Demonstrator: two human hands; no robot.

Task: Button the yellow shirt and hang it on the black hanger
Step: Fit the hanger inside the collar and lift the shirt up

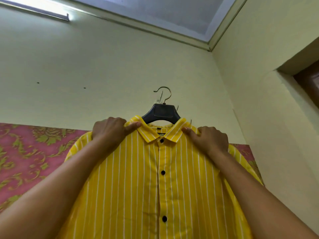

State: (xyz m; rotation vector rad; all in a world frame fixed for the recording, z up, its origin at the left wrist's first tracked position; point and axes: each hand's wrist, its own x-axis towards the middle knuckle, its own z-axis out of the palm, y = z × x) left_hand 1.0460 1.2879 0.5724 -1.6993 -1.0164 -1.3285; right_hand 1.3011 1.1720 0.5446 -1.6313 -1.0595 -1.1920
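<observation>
The yellow shirt (138, 183) with white stripes hangs in front of me on the black hanger (161, 112), held up high against the wall. Its front is closed, with black buttons fastened down the placket. The hanger's metal hook (164, 93) sticks up above the collar, close to small wall hooks; whether it rests on one I cannot tell. My left hand (108, 131) pinches the shirt's left shoulder by the collar. My right hand (209, 139) grips the right shoulder by the collar.
A pale green wall (103, 66) is behind the shirt, with pink and gold patterned covering (25, 152) on its lower part. A tube light (43, 9) runs at the top left. A dark window recess (309, 80) sits on the right wall.
</observation>
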